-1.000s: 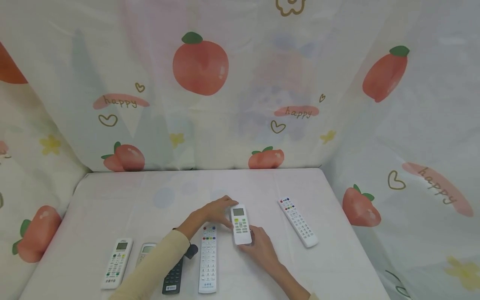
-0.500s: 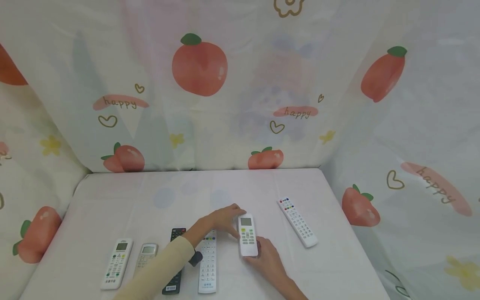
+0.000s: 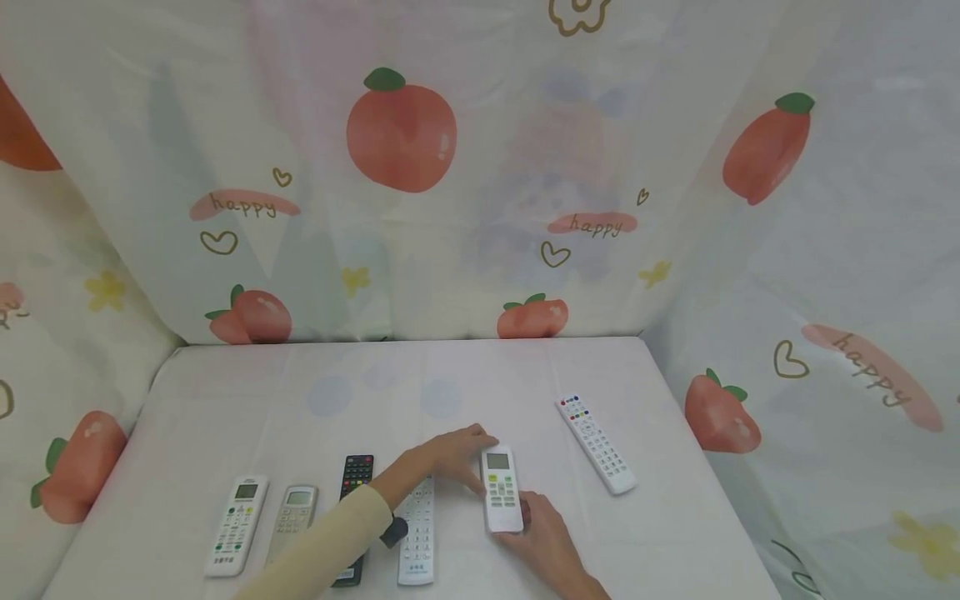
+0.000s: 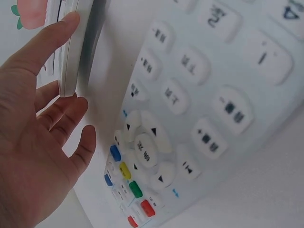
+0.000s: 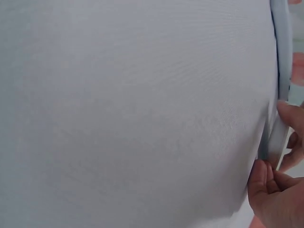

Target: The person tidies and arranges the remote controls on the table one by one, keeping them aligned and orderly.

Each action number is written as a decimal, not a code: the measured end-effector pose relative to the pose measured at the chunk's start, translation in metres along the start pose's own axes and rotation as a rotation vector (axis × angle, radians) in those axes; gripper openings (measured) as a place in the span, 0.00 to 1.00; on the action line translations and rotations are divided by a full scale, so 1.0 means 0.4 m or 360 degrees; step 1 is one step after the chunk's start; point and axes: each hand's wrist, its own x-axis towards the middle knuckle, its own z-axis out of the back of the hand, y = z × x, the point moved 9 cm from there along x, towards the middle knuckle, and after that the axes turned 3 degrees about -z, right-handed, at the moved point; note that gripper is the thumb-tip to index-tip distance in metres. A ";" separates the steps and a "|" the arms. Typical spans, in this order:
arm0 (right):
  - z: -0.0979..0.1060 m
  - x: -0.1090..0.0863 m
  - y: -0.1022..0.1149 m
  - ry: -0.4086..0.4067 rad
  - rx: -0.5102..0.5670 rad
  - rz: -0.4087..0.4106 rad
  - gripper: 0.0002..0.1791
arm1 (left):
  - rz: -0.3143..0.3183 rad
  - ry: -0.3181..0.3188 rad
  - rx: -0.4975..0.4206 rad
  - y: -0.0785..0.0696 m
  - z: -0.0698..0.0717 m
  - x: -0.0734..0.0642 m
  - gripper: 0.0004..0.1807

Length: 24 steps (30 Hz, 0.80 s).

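A white air-conditioner remote (image 3: 502,504) with a small grey screen and green and yellow buttons is held by both hands near the middle of the table. My left hand (image 3: 450,457) grips its upper end, and in the left wrist view the thumb (image 4: 71,23) lies along the remote's side edge. At the lower right end, my right hand (image 3: 543,533) pinches it. The right wrist view has those fingers on the remote's edge (image 5: 279,142). Whether its underside touches the table cannot be told.
A long white remote (image 3: 417,542), a black remote (image 3: 357,473), a grey-beige remote (image 3: 290,521) and a white remote (image 3: 237,527) lie at the left. My left sleeve (image 3: 330,546) partly covers some. Another long white remote (image 3: 596,446) lies slanted at the right of the table (image 3: 690,533).
Both hands have moved the air-conditioner remote toward the front edge and slightly right. The other remotes stay where they were; the left sleeve now uncovers the black remote's top.
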 end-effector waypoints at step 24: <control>-0.024 -0.016 -0.027 0.0122 -0.0072 -0.0082 0.35 | 0.0040 -0.0059 0.0110 -0.009 -0.029 -0.028 0.47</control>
